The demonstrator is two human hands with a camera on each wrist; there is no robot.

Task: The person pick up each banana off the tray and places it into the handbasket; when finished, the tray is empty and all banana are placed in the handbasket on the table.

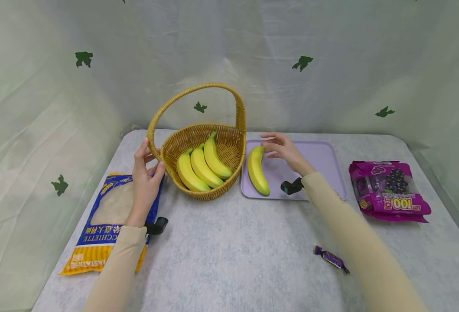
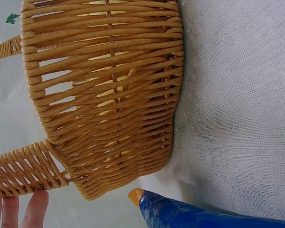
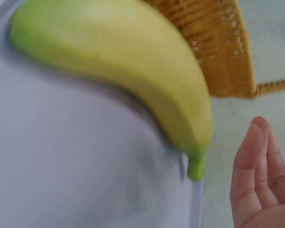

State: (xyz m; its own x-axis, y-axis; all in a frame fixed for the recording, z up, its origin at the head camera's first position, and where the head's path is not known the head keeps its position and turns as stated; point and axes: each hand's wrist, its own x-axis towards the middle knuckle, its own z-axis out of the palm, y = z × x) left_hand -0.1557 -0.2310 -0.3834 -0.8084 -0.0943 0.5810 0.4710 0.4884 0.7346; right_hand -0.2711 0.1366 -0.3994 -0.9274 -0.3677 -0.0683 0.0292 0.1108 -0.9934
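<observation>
A wicker basket [image 1: 235, 130] with a tall handle stands at the back of the table, with three bananas [image 1: 202, 167] side by side inside. My left hand [image 1: 145, 180] holds the foot of its handle on the left; in the left wrist view the fingers [image 2: 35, 209] lie against the woven handle. Another banana [image 1: 257, 173] lies along the left side of a lilac tray [image 1: 311, 156], its stem pointing away from me. Just right of that stem is my right hand [image 1: 285, 152], fingers loosely bent and apart, holding nothing. The right wrist view shows the banana [image 3: 133, 57] close up.
Under my left forearm lies a blue and yellow pasta bag [image 1: 96, 234]. A purple grape-printed candy bag [image 1: 389, 190] sits right of the tray. One wrapped candy [image 1: 331, 258] lies beside my right sleeve. A pale curtain [image 1: 330, 95] rises behind the table.
</observation>
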